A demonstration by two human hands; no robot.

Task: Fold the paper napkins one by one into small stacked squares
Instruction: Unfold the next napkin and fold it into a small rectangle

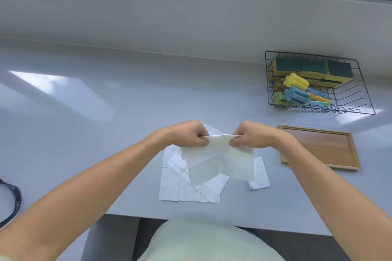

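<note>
Each grip, left hand [186, 134] and right hand [252, 135], pinches a top corner of the thin white paper napkin [218, 159], lifting it taut for a clean fold, above loose unfolded white napkins [176, 186] on the pale grey surface [106, 133].

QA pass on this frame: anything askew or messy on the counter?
Yes. The flat napkins under the hands lie fanned at mismatched angles, corners poking out, not squared. One small folded napkin sits apart at right. Wooden tray and wire basket look orderly.
</note>
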